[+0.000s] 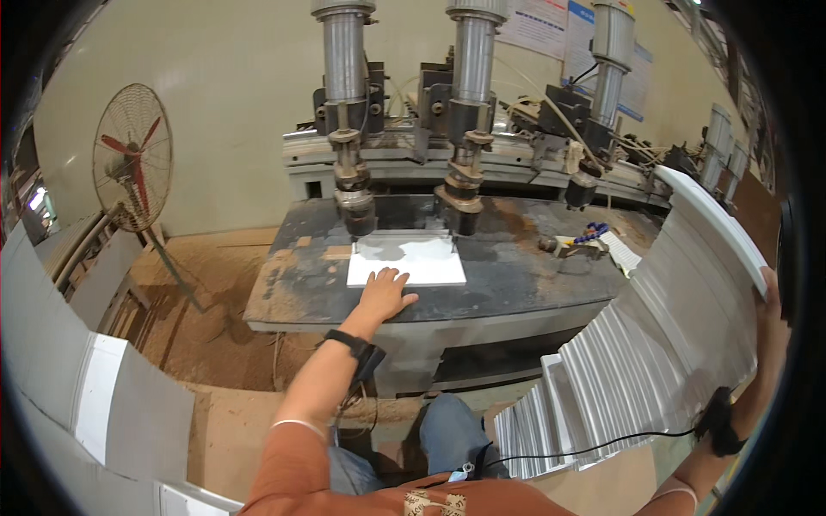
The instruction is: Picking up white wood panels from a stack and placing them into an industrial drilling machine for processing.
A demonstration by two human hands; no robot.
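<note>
A white rectangular panel (411,263) lies flat on the dark machine table, its far edge beneath two vertical drilling heads. My left hand (387,294) rests on the panel's near edge with fingers spread, and a black band circles that wrist. Far to the right, my right hand (772,301) grips the near end of another white panel (714,219) on top of a tall stack of panels (637,353). Part of that hand is cut off by the dark rim of the picture, so its fingers show only partly.
The left drilling head (354,206) and the middle one (462,202) hang low over the table (516,275). A third head (583,185) stands further right, near a blue coiled hose (594,230). A caged fan (133,159) stands at left. More white panels (103,396) are at lower left.
</note>
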